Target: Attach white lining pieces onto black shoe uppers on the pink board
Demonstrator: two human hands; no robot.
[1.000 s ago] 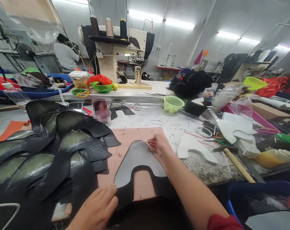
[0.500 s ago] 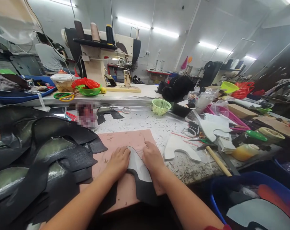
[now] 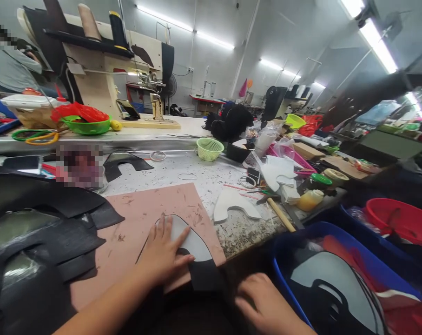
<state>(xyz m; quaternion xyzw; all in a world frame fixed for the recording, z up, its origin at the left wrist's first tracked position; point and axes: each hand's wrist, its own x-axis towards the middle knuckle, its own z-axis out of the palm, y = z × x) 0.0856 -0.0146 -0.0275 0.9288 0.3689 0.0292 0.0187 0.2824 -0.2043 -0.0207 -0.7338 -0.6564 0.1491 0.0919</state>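
My left hand (image 3: pixel 165 251) lies with fingers spread on a curved black piece with a white-grey lining (image 3: pixel 194 242). That piece rests on a pink board (image 3: pixel 120 218) at the table's front edge. My right hand (image 3: pixel 263 298) is off the board, in front of the table edge and left of a blue tub (image 3: pixel 279 284). Its fingers are slightly bent and apart, with nothing seen in them. Inside the tub is a similar black piece with a pale lining (image 3: pixel 322 270). A pile of black curved pieces (image 3: pixel 40 232) lies to the left of the board.
A white U-shaped template (image 3: pixel 234 204) and a wooden-handled hammer (image 3: pixel 280 214) lie right of the board. Behind stand a green basket (image 3: pixel 210 149), a sewing machine (image 3: pixel 99 79) and a green bowl (image 3: pixel 87 125). A red basin (image 3: pixel 399 218) sits at the far right.
My right hand has left the lined piece and moved right and down toward the blue tub. My left hand has spread flat over the piece. The view has turned right.
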